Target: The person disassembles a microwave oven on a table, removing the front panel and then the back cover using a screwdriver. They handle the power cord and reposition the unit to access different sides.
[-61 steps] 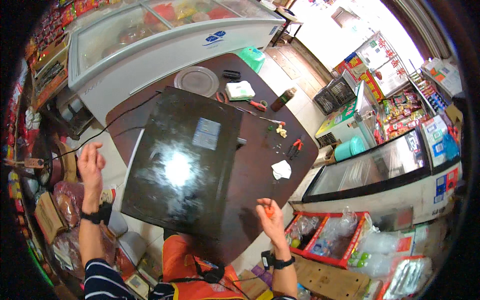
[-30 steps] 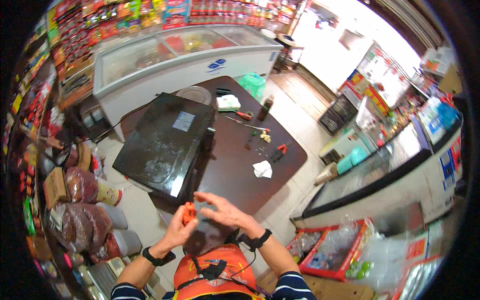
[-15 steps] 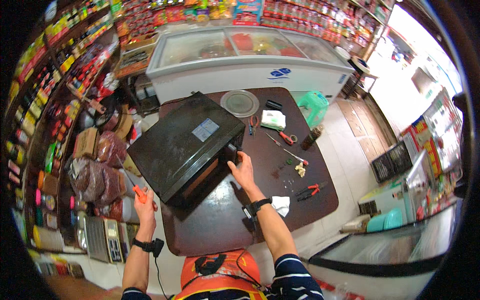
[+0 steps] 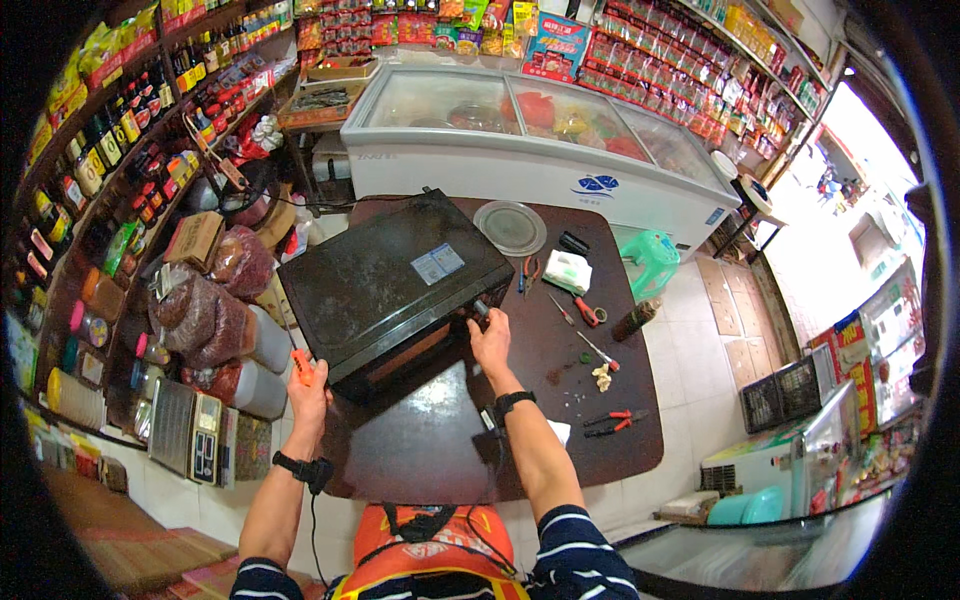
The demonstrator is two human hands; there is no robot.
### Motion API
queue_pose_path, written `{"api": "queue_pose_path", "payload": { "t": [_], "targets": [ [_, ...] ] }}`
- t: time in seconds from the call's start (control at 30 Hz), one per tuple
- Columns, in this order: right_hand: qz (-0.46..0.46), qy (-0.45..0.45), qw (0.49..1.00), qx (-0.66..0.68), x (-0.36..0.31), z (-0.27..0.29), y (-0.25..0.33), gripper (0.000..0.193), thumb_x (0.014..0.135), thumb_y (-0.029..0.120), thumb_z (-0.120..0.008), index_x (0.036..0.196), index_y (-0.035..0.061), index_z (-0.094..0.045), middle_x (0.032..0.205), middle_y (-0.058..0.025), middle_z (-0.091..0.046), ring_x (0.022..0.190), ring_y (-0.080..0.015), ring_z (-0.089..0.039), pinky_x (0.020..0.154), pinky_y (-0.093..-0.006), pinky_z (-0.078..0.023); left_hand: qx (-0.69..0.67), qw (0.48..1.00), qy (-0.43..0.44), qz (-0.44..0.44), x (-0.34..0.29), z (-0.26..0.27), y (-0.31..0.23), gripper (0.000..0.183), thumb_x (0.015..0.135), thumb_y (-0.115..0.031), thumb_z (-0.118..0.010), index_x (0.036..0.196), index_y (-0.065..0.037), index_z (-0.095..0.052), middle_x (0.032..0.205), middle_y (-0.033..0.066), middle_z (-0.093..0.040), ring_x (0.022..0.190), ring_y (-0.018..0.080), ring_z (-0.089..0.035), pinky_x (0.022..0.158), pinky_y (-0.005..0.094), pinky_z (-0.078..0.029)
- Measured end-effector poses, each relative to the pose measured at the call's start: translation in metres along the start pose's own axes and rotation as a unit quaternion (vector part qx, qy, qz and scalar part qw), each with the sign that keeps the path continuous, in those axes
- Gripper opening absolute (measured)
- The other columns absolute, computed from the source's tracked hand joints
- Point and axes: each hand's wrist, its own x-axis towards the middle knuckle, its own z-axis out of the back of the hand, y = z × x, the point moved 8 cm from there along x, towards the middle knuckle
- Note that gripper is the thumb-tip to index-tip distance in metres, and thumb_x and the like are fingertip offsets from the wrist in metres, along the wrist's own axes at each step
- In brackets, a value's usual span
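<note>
A black microwave oven [image 4: 370,285] with a pale label on top sits at an angle on the dark table [image 4: 420,450]. My left hand [image 4: 308,390] is closed round the orange handle of a screwdriver [image 4: 301,366], its thin shaft pointing up beside the oven's left corner. At the oven's near right end, my right hand [image 4: 490,345] has its thumb and fingers round a grey knob [image 4: 481,309]. A round glass turntable plate [image 4: 510,228] lies behind the oven.
Right of the oven lie pliers [image 4: 529,275], a tissue pack [image 4: 569,271], red-handled tools, a long screwdriver [image 4: 597,350] and red-handled cutters [image 4: 616,422]. A dark bottle [image 4: 636,318] stands at the edge. Beyond are a chest freezer [image 4: 530,165] and a green stool [image 4: 652,262].
The view has shifted, moving the scene rightward in the picture. My right fingers have closed round the knob. My left hand with the screwdriver has come nearer the oven's front left corner.
</note>
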Motion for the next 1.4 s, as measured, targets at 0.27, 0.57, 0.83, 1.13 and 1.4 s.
{"api": "queue_pose_path", "payload": {
  "t": [0.27,0.57,0.83,1.13,1.4],
  "targets": [
    [0.06,-0.002,0.998,0.003,0.002,0.002,0.007,0.045,0.087,0.014,-0.082,0.123,-0.0063,-0.065,0.133,-0.0275,-0.064,0.122,-0.0471,-0.065,0.104,-0.0491,-0.053,0.057,0.998,0.003,-0.041,0.007,0.001,-0.003,0.038,0.104,-0.031,-0.077,0.128,-0.006,-0.062,0.08,-0.004,-0.054,0.055,0.0075,-0.051,0.051,0.0259,-0.044],
    [0.102,0.068,0.992,0.043,-0.005,0.017,0.007,0.036,0.089,0.012,-0.075,0.119,-0.0069,-0.065,0.131,-0.0328,-0.064,0.12,-0.0522,-0.062,0.105,-0.0512,-0.052,0.061,0.997,-0.049,-0.029,0.001,0.001,-0.006,0.036,0.102,-0.024,-0.079,0.125,-0.002,-0.062,0.082,-0.0033,-0.058,0.052,0.0074,-0.051,0.047,0.0259,-0.044],
    [0.141,0.214,0.962,0.089,-0.097,0.119,-0.005,0.031,0.085,0.016,-0.087,0.104,-0.0004,-0.07,0.141,-0.0268,-0.06,0.124,-0.0461,-0.064,0.101,-0.0499,-0.056,0.069,0.997,-0.041,0.013,-0.002,0.0,-0.009,0.034,0.102,-0.027,-0.079,0.123,-0.005,-0.063,0.08,-0.002,-0.058,0.052,0.0093,-0.052,0.046,0.0283,-0.042],
    [0.213,0.367,0.889,0.172,-0.171,0.169,0.004,0.027,0.077,0.018,-0.093,0.084,0.0038,-0.071,0.115,-0.0133,-0.072,0.091,-0.0321,-0.073,0.077,-0.0418,-0.059,0.147,0.988,-0.047,0.011,-0.003,-0.002,-0.017,0.024,0.103,-0.032,-0.077,0.105,-0.013,-0.064,0.08,-0.0054,-0.054,0.059,0.0084,-0.051,0.05,0.0283,-0.042],
    [0.265,0.486,0.815,0.171,-0.208,0.145,0.024,0.033,0.078,0.027,-0.091,0.067,0.0044,-0.069,0.101,-0.0087,-0.073,0.084,-0.031,-0.072,0.071,-0.0424,-0.059,0.199,0.978,-0.058,0.01,-0.011,-0.006,-0.026,0.028,0.103,-0.036,-0.077,0.11,-0.011,-0.068,0.085,-0.0065,-0.059,0.067,0.0071,-0.053,0.058,0.0256,-0.044]
  ]
}}
